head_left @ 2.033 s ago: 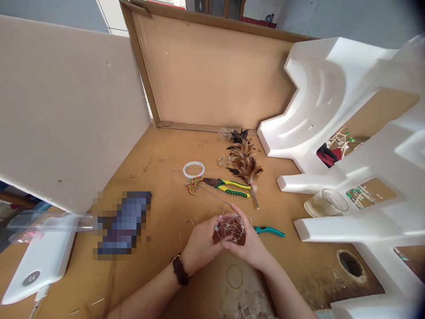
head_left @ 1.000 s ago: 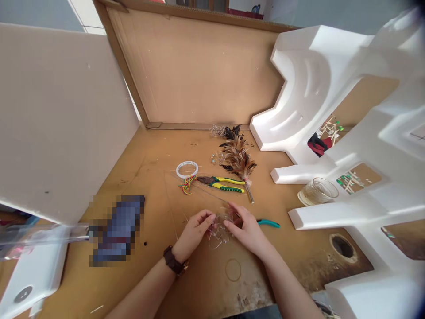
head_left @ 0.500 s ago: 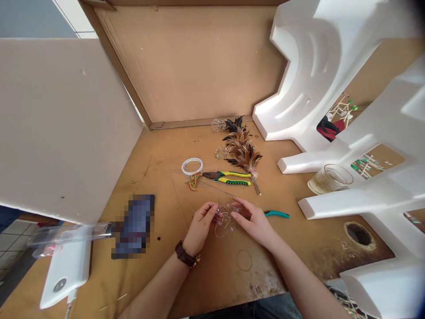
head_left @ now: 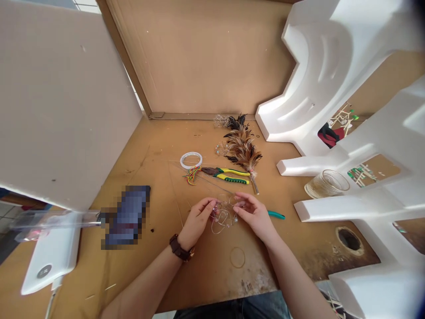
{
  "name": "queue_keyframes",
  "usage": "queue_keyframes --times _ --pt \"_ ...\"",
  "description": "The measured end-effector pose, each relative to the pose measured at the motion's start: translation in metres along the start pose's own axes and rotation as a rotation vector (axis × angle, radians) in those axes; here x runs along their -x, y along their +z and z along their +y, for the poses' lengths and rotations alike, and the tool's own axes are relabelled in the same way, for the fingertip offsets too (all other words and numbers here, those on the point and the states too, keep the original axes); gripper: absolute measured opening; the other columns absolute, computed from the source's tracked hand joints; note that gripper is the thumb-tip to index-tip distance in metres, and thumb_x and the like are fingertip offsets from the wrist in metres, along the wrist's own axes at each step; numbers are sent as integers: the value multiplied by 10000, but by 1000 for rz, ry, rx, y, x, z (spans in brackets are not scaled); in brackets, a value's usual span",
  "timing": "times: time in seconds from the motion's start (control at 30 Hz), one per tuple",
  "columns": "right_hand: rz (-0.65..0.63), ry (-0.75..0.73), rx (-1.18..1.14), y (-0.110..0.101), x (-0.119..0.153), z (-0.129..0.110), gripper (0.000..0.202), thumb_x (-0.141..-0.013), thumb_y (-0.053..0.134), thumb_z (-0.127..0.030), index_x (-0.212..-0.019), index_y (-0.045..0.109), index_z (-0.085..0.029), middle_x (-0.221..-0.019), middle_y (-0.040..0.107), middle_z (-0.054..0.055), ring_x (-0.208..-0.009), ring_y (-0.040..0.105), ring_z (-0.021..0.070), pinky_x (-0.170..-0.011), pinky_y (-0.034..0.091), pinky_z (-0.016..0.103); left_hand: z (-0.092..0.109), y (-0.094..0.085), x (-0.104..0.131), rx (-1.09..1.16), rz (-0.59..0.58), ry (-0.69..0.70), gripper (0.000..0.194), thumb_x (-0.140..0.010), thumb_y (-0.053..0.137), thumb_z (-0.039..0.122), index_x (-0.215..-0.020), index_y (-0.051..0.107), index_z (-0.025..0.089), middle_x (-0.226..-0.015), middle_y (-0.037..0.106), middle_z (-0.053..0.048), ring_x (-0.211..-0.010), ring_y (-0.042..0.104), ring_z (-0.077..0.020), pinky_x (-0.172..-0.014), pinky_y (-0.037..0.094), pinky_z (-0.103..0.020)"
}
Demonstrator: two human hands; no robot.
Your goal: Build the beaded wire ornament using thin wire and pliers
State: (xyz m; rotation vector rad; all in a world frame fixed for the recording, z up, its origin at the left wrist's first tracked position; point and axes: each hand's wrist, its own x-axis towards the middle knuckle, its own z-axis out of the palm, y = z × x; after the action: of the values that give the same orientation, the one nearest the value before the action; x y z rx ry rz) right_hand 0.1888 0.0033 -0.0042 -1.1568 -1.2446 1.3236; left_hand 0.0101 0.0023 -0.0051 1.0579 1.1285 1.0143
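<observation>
Holding work at the near middle of the brown tabletop (head_left: 195, 283), as recorded in the head view, are 2 bare hands. The left hand (head_left: 197, 221) pinches the left side of a loose tangle of thin silver wire strung with small pale beads (head_left: 224, 218), thumb and fingertips closed on it. The right hand (head_left: 255, 216) touches the tangle's right edge with curved fingers; whether they close firmly on a strand, I cannot tell. The beaded tangle lies between the 2 hands; contact with the tabletop cannot be determined.

A dark brown wristwatch (head_left: 180, 248) is on the left wrist. Just right of the right hand lies a teal tool handle (head_left: 276, 215), its other end hidden by the hand. Near the person, a thin yellowish ring (head_left: 230, 258) lies flat.

Beyond the hands, pliers with yellow and green handles (head_left: 230, 178) point left, their head beside a red, yellow and green cord bundle (head_left: 191, 176). This bundle touches a flat white ring (head_left: 182, 161). A bundle of brown and black feathers on a stick (head_left: 244, 142) lies behind the pliers; to its left is another beaded wire piece (head_left: 220, 149). A clear ribbed glass cup (head_left: 315, 186) stands at right, among white moulded foam (head_left: 312, 126).
</observation>
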Motion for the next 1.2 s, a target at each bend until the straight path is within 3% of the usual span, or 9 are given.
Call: queue_keyframes --times 0.23,0.5,1.03,1.2 --pt "30 78 -66 -1 2 -11 308 -726 608 -338 -1012 590 -225 -1055 617 56 -875 595 170 -755 499 319 2 -1 0 51 38 -5 338 -772 531 433 -885 614 125 -702 604 -29 -645 549 -127 -566 477 -223" --pt "28 58 3 0 2 -14 318 -737 573 -355 -1027 584 -225 -1094 610 67 -937 590 198 -770 514 345 4 0 1 111 60 -28 333 -745 557 441 -848 622 131 -678 628 -32 -603 552 -132 -549 467 -233" --pt "32 60 -22 0 2 -10 345 -701 616 -330 -1023 565 -217 -1084 595 64 -873 588 172 -731 510 308 -1 -2 -2 126 44 -19 309 -756 564 426 -847 617 137 -689 630 -23 -564 534 -109 -541 446 -216" --pt "-9 42 50 -1 2 -9 335 -734 585 -337 -1047 570 -218 -954 626 54 -863 581 175 -744 499 312 -2 -3 -2 127 49 -18 304 -764 552 432 -856 615 150 -709 637 -25 -601 547 -117 -561 456 -220"
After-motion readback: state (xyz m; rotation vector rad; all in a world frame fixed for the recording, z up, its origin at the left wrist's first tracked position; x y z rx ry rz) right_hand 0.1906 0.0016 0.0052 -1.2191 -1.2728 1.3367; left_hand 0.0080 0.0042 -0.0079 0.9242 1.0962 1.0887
